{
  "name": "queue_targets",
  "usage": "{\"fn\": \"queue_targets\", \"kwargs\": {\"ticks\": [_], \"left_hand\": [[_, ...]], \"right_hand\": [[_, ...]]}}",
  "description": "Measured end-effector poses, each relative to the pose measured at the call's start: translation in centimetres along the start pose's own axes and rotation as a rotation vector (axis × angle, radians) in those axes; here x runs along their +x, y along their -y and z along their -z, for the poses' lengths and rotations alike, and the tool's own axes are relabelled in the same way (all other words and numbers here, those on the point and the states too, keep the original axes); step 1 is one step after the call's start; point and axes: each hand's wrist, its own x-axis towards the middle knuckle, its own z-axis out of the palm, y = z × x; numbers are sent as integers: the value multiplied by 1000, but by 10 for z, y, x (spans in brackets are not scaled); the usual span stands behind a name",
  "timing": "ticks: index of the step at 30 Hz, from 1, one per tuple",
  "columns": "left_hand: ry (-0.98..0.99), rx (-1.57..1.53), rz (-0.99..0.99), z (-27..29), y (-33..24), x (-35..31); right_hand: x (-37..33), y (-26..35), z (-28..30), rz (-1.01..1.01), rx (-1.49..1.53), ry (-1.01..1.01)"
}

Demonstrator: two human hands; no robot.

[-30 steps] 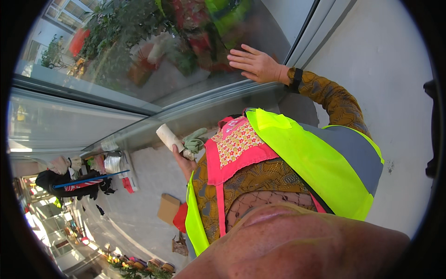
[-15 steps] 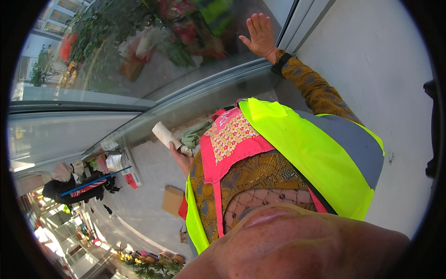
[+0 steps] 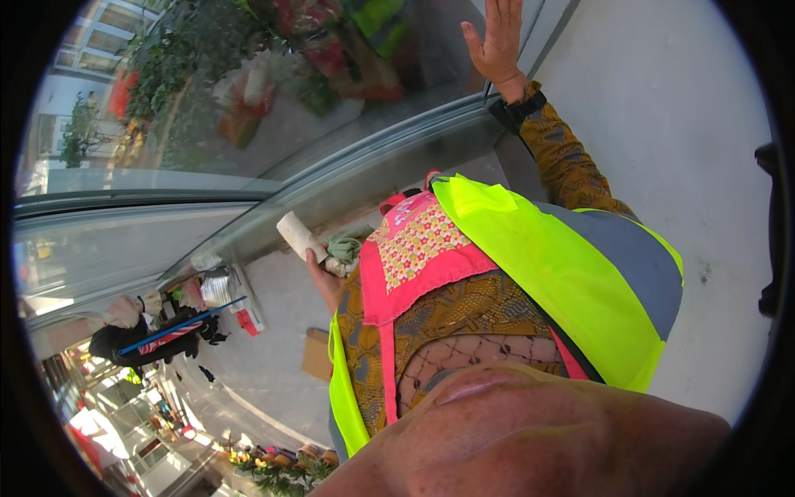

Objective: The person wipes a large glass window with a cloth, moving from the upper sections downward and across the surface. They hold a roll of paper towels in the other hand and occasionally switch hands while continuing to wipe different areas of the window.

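Note:
My right hand (image 3: 497, 45) is raised at the top right with its fingers stretched out, the tips cut off by the picture edge. It lies over the edge of the large glass pane (image 3: 356, 91), near its frame; whether the palm touches the glass I cannot tell. A dark band (image 3: 517, 109) circles that wrist. Low at my left side, my left hand (image 3: 321, 275) is closed round a cream-white roll (image 3: 298, 235), paper or cloth. Crumpled green cloth (image 3: 344, 246) sits right beside the roll; whether my fingers also hold it is hidden.
A grey metal window frame (image 3: 373, 142) crosses in front of me. On the right rises a pale wall (image 3: 662, 108). To the left, a blue pole (image 3: 182, 325) lies across dark bags, with a cardboard piece (image 3: 316, 354) on the grey floor and potted plants (image 3: 281, 468) below.
My right hand has moved up and slightly right, toward the window's side frame. My left hand keeps hold of the roll, nearly unmoved. The view has shifted a little.

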Motion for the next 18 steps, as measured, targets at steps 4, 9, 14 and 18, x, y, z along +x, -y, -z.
{"fn": "queue_targets", "kwargs": {"ticks": [4,9,14,18], "left_hand": [[-52,53,-18,2,-3,-2],[-113,49,-83,8,5,-11],[-101,-5,-68,14,17,-11],[-71,-56,-83,20,24,-6]], "right_hand": [[17,-22,-22,10,-59,-103],[-62,-22,-53,-127,-73,10],[-170,42,-34,-431,187,542],[-136,106,-13,-15,343,797]]}}
